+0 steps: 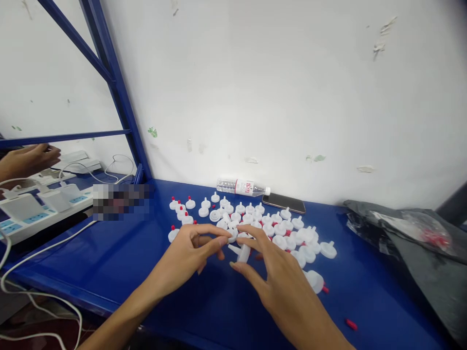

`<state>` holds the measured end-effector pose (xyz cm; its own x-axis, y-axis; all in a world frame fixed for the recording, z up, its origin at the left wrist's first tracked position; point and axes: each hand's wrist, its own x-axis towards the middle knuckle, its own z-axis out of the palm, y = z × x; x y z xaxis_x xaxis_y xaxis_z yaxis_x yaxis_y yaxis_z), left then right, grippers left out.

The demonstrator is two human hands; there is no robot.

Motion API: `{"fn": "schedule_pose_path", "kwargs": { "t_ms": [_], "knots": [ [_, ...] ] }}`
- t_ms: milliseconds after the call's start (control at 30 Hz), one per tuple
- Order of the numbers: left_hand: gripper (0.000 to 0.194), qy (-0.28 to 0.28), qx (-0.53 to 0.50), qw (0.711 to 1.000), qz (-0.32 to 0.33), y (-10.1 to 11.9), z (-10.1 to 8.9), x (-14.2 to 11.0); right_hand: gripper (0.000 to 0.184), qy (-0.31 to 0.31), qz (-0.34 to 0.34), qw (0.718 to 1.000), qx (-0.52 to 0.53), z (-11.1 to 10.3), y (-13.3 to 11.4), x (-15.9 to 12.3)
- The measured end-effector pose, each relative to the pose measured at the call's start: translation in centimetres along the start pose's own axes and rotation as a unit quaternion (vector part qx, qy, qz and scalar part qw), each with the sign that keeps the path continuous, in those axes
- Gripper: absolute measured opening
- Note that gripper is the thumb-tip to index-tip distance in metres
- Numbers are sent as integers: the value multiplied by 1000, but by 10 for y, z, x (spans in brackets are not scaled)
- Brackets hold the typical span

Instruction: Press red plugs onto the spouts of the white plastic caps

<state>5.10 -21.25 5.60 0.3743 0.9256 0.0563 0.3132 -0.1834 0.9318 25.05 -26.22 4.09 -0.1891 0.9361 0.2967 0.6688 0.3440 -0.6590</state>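
Head view. The held white cap (243, 253) is at lower centre of the frame, above the blue worktop (120, 262). Right hand (275, 265): thumb and fingers pinch the cap by its rim. Left hand (191, 245): thumb and forefinger nearly meet beside the nozzle (234, 249); I cannot tell whether they grip anything.

Risks, as I judge them: the rim grip looks slight, so a sideways push on the nozzle could twist the cap free. Dropped, it could land among the scattered white caps (280, 242) just behind and be hard to tell apart. A careless sweep of the right forearm could knock the loose red tip (351, 324) at lower right.

Orientation: the nozzle points left and slightly up in the frame. I read the long axis as running through it, roughly left to right, with the disc turned nearly edge-on and leaning right at its top.
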Motion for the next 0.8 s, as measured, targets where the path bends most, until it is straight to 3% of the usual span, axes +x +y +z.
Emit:
{"fn": "schedule_pose_path", "kwargs": {
  "t_ms": [133,433,800],
  "knots": [
    [36,-35,-68,997,14,5,-2,-5,60,4,-18,999,36,0,-5,0],
    [26,-20,-102,994,26,14,-6,-10,55,27,-14,999,45,1,-6,0],
    [22,-4,-8,1000,18,18,-4,-13,57,1,-64,998,3,2,-10,-4]
  ]
}}
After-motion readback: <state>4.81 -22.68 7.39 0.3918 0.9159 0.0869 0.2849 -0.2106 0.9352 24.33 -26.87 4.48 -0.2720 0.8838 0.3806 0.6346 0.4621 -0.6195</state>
